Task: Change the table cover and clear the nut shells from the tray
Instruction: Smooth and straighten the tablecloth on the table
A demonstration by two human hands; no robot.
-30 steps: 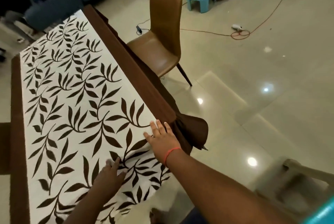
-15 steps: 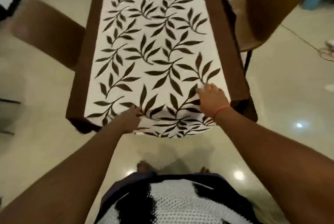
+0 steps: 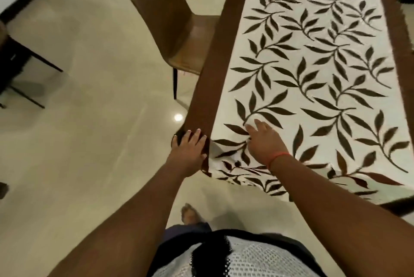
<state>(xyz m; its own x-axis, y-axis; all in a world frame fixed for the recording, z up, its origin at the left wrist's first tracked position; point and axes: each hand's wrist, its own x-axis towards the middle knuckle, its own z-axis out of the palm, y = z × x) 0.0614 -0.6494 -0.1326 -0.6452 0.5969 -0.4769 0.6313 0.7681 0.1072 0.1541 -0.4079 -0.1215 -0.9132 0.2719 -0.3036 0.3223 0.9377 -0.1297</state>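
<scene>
A white table cover (image 3: 313, 70) printed with dark brown leaves lies along the table, over a plain brown cloth (image 3: 215, 70) that shows as a band on the left side. My left hand (image 3: 190, 149) rests flat on the brown cloth at the table's near left corner, fingers spread. My right hand (image 3: 264, 140), with an orange thread at the wrist, lies flat on the leaf cover just right of it, fingers apart. The cover's near edge hangs over the table end. No tray or nut shells are in view.
A brown chair (image 3: 170, 28) stands tucked at the table's left side. Glossy beige floor (image 3: 78, 142) spreads to the left. Dark furniture legs (image 3: 26, 57) stand at the far left. My foot (image 3: 190, 214) is below the table's end.
I have shifted from the table's right corner across its end to the left corner. My left hand moved from the leaf cover onto the brown cloth corner; my right hand stays flat on the cover.
</scene>
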